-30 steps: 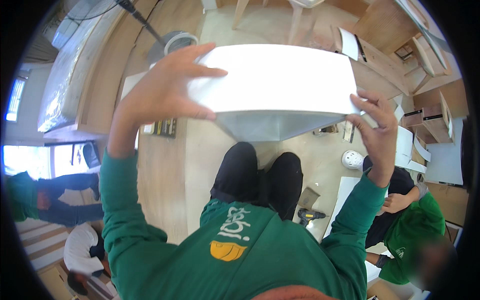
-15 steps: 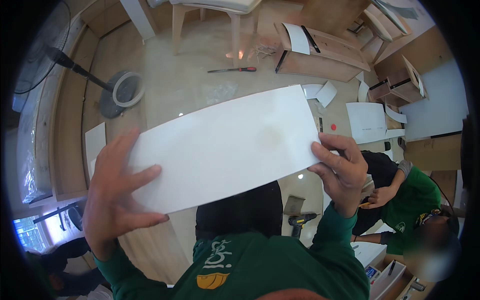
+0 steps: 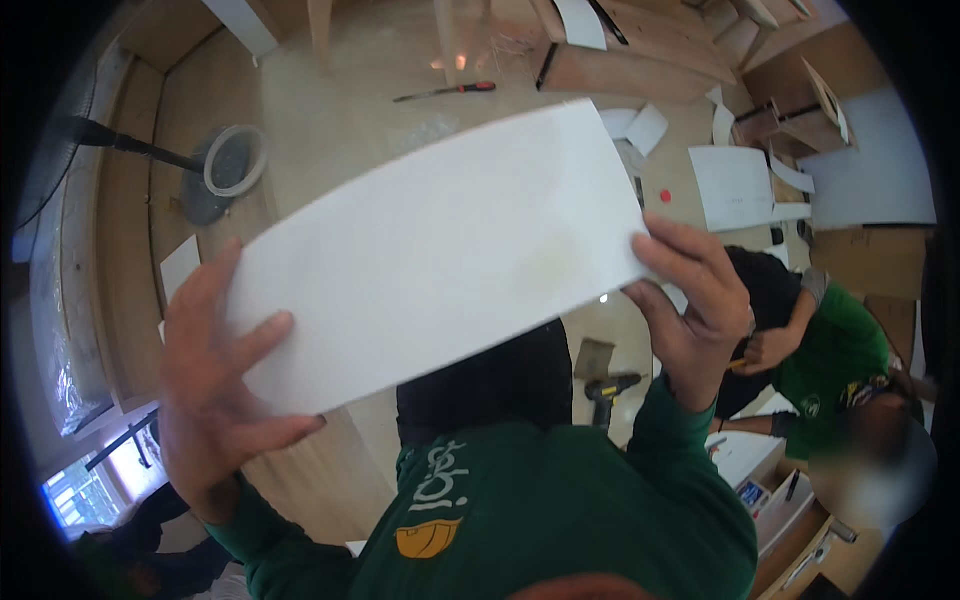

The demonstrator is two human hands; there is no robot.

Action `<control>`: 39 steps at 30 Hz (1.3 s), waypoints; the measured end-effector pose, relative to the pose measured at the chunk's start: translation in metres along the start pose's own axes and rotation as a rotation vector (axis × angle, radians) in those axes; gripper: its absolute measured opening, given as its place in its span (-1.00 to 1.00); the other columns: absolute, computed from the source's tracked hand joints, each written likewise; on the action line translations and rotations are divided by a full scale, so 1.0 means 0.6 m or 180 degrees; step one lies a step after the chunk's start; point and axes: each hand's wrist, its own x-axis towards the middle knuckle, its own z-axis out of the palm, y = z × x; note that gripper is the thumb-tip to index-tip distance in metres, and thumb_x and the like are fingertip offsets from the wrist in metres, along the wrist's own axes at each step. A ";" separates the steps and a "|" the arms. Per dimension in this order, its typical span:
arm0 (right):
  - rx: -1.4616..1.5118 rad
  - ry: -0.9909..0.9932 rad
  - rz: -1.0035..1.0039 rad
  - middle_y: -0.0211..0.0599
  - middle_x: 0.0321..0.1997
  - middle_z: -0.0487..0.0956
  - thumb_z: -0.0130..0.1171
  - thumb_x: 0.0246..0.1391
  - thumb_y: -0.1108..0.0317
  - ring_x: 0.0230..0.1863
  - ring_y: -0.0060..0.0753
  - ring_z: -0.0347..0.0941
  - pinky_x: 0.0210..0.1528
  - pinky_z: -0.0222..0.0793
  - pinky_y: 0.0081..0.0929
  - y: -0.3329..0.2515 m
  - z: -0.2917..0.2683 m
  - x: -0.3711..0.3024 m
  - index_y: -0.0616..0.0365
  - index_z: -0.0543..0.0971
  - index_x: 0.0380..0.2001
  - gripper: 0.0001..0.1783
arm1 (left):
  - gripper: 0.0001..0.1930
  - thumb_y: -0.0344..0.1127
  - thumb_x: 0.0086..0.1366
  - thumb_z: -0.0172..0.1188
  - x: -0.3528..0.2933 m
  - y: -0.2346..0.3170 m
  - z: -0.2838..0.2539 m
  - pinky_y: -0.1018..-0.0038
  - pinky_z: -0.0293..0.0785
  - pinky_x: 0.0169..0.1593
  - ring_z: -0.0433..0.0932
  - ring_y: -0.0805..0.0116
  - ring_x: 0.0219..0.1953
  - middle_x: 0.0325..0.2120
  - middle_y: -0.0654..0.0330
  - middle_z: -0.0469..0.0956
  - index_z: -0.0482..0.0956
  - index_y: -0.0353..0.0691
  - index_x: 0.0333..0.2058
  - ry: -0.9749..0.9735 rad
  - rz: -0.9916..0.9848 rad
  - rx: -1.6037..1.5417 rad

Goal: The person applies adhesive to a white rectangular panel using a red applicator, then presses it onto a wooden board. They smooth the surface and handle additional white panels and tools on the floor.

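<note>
The person holds a white board (image 3: 430, 260) up between both hands, over the dark trousers (image 3: 490, 385) of the lap. The board lies at a slant, its right end farther from the body than its left. The left hand (image 3: 215, 365) grips the left end with its fingers spread — two digits show against the broad face, and the thumb lies along the near edge. The right hand (image 3: 695, 305) pinches the right end near the corner, between thumb and bent fingers.

Just to the right of the board's near edge, a yellow and black drill (image 3: 602, 398) lies on the floor. Beyond the board's far edge is a long thin tool (image 3: 445, 92) with a red and black handle, and past it, to the right, a wooden cabinet (image 3: 640, 70). Left of the board stands a black pole (image 3: 150, 147) on a round grey base, with a white ring (image 3: 237, 160) around it. To the board's right — well apart from it — sits a co-worker in a green top (image 3: 830, 345).
</note>
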 end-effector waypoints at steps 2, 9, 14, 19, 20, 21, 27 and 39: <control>0.0134 0.0091 0.0076 -0.09 -0.07 0.66 0.50 -0.22 0.50 -0.16 -0.23 0.62 -0.09 0.51 -0.41 -0.001 0.002 0.001 0.14 0.62 0.02 -0.40 | -0.24 0.28 -0.20 0.48 -0.001 -0.002 0.003 -0.07 0.24 0.23 0.32 -0.28 0.24 0.27 -0.20 0.31 0.64 0.04 -0.01 0.0085 0.0033 0.0031; 0.0265 -0.0001 0.0191 -0.04 -0.08 0.67 0.47 -0.15 0.48 -0.05 -0.26 0.64 0.05 0.52 -0.39 -0.010 -0.008 0.009 0.22 0.42 0.24 -0.19 | -0.21 0.24 -0.21 0.48 -0.001 0.014 0.004 0.05 0.33 0.22 0.36 -0.15 0.25 0.28 -0.10 0.33 0.65 -0.07 0.01 0.0195 -0.0074 0.0038; 0.0049 0.0002 0.0173 -0.07 -0.10 0.67 0.49 -0.15 0.42 -0.10 -0.28 0.65 0.02 0.53 -0.42 -0.018 -0.006 0.008 0.17 0.43 0.24 -0.19 | -0.23 -0.02 -0.31 0.58 0.001 0.025 0.000 0.12 0.31 0.25 0.37 -0.08 0.25 0.28 -0.08 0.33 0.66 -0.17 -0.01 0.0187 -0.0373 -0.0235; 0.0780 0.0161 0.0496 -0.09 -0.13 0.67 0.49 -0.12 0.36 -0.20 -0.29 0.63 -0.08 0.54 -0.41 -0.010 -0.002 0.007 0.15 0.51 0.17 -0.29 | -0.22 -0.10 -0.33 0.61 0.000 0.031 0.002 0.16 0.28 0.28 0.35 -0.06 0.28 0.29 -0.08 0.33 0.65 -0.18 0.00 0.0165 -0.0465 -0.0345; 0.0867 0.0255 0.0472 -0.08 -0.15 0.67 0.49 -0.12 0.35 -0.21 -0.26 0.62 -0.10 0.53 -0.40 -0.007 0.000 0.007 0.16 0.53 0.13 -0.33 | -0.21 -0.09 -0.33 0.61 0.000 0.030 0.001 0.16 0.27 0.29 0.34 -0.05 0.29 0.29 -0.08 0.33 0.65 -0.18 0.01 0.0162 -0.0477 -0.0295; 0.0964 0.0344 0.0457 -0.07 -0.17 0.66 0.49 -0.13 0.35 -0.21 -0.23 0.62 -0.12 0.53 -0.39 -0.005 0.003 0.004 0.18 0.55 0.09 -0.36 | -0.20 -0.09 -0.33 0.61 0.000 0.029 0.001 0.15 0.27 0.30 0.33 -0.06 0.29 0.29 -0.09 0.32 0.65 -0.18 0.02 0.0154 -0.0466 -0.0323; 0.0494 0.0958 -0.0172 -0.12 -0.16 0.59 0.46 -0.12 0.32 -0.20 -0.11 0.53 -0.20 0.49 -0.31 0.005 0.042 -0.008 0.23 0.59 -0.13 -0.55 | -0.14 -0.01 -0.31 0.63 0.016 0.036 -0.008 0.07 0.21 0.33 0.28 -0.13 0.33 0.30 -0.16 0.29 0.61 -0.18 0.06 -0.0100 -0.0370 -0.0186; 0.0392 0.0665 -0.0078 -0.04 -0.08 0.63 0.48 -0.14 0.46 -0.11 -0.07 0.57 -0.04 0.48 -0.30 -0.002 0.032 -0.002 0.27 0.66 -0.22 -0.65 | 0.01 0.03 -0.29 0.61 0.010 0.055 -0.017 0.14 0.09 0.40 0.20 0.00 0.38 0.32 -0.05 0.26 0.44 -0.07 0.24 -0.0194 -0.0894 -0.0248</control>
